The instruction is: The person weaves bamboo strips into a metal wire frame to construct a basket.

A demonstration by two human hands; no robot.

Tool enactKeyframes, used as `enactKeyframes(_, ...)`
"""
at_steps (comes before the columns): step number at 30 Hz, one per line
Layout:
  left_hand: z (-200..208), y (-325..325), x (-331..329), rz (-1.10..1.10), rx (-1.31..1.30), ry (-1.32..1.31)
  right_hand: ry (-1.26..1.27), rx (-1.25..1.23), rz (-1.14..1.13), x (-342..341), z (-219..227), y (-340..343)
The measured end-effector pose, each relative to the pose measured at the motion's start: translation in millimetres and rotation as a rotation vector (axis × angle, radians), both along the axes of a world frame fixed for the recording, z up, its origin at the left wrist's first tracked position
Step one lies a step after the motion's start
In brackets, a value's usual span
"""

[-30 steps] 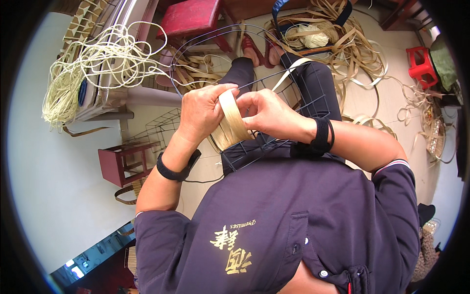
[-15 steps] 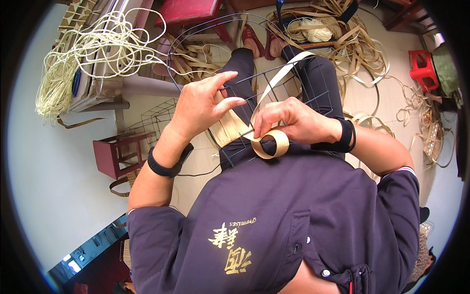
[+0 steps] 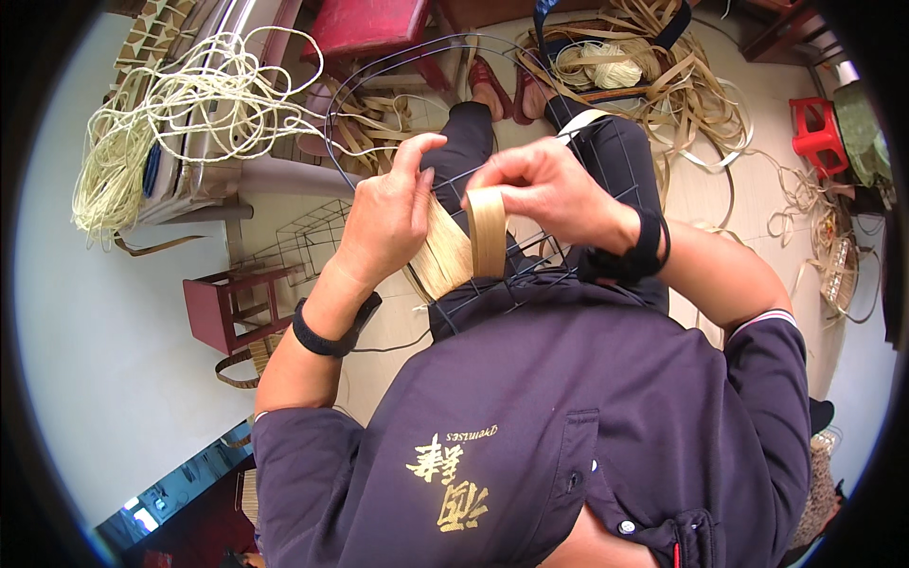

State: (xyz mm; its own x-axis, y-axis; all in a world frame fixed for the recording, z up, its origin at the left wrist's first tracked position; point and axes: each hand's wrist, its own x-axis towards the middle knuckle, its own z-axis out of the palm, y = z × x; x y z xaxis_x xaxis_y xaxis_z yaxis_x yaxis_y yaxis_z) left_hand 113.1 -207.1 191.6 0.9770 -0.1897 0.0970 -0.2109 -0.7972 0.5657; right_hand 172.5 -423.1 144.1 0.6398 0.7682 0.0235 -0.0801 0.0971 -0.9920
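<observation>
While my right hand (image 3: pixel 557 197) pinches a looped tan strip (image 3: pixel 488 235) over the black wire frame (image 3: pixel 516 284) at my lap, my left hand (image 3: pixel 383 225) is against its pale wrapped panel (image 3: pixel 443 257); I cannot tell whether those fingers grip. On the floor (image 3: pixel 772 213), an open dark container (image 3: pixel 611 97) holds a twine ball (image 3: pixel 615 70), tan strips (image 3: pixel 696 93) heaped beside it.

Your left forearm (image 3: pixel 305 364) angles upward to your left hand (image 3: pixel 383 227), its back toward the camera, index finger reaching up and bent near the tip, thumb raised beneath it; the remaining fingers are hidden. Your right forearm (image 3: pixel 715 273) slants inward, elbow bent, and your right hand (image 3: pixel 549 194) pinches between thumb and fingers, near the left but apart.
</observation>
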Motion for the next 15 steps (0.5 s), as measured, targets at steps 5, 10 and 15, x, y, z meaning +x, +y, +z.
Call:
enactKeyframes(5, -6, 6, -4, -0.009, -0.106, -0.004, -0.137, -0.012, -0.057, 37, -1, 28)
enactKeyframes(10, 0, 6, -4, -0.073, -0.134, 0.077, -0.036, -0.122, -0.067, 48, -7, 52)
enactKeyframes(15, 1, 5, -4, -0.106, -0.094, -0.033, 0.144, -0.194, -0.083, 55, -13, 69)
